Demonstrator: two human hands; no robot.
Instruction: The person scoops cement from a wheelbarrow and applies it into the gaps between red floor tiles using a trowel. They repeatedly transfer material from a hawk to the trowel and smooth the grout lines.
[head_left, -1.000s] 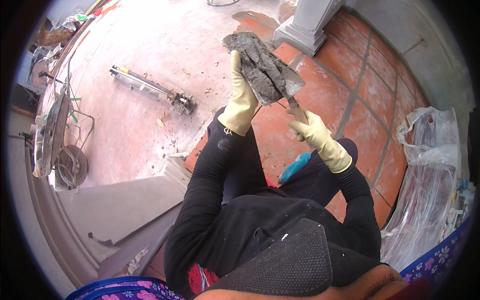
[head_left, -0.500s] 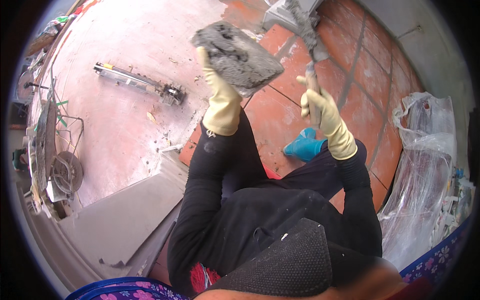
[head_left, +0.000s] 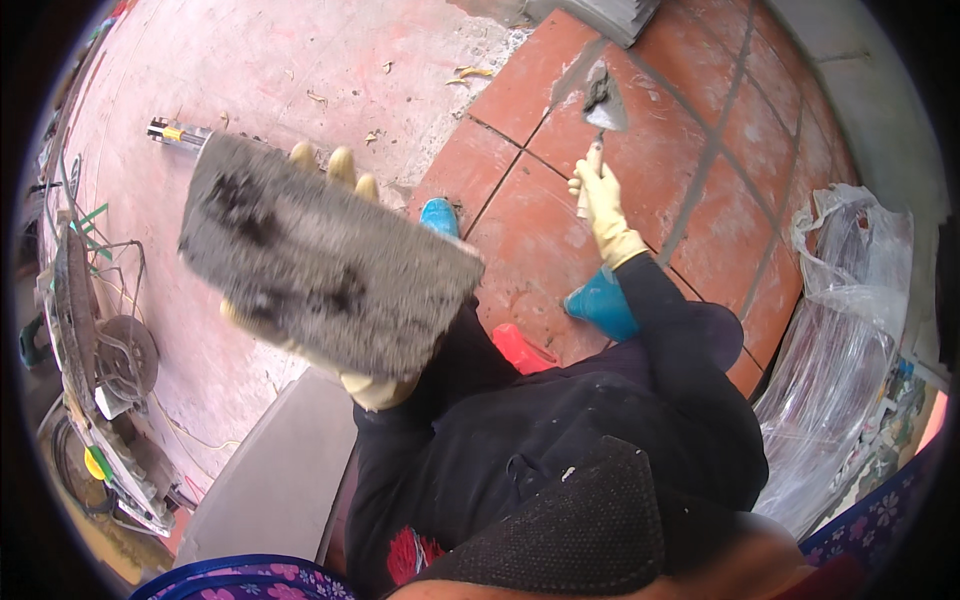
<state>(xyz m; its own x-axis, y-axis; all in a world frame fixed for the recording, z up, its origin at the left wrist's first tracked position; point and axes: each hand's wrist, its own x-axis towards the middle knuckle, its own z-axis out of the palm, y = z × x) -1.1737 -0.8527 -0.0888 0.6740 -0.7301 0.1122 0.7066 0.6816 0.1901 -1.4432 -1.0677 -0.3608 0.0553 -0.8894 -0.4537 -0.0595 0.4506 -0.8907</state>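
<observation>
In the head view, looking down past the wearer's dark sleeves, I see the left hand [head_left: 378, 388], in a pale yellow glove, spread wide behind a grey slab [head_left: 345, 265] between nine and ten o'clock; fingertips curl over the slab's upper edge, and the palm is hidden. Rough, damp-looking mortar [head_left: 400, 285] covers the face I can see. Toward two o'clock the gloved right hand [head_left: 603, 205] is closed around the handle of a small trowel [head_left: 609, 114], its blade pointing up to one o'clock with a dark dab on it, over the red tiles [head_left: 650, 180]. Blue boots [head_left: 602, 304] show near the middle, one toward eleven o'clock, one toward three, with something red [head_left: 521, 350] near five. A yellow-marked tool [head_left: 178, 134] pokes out behind the slab at ten, a grey board [head_left: 270, 475] leans in between seven and eight, and a plastic-wrapped bundle [head_left: 850, 310] sits at three.
</observation>
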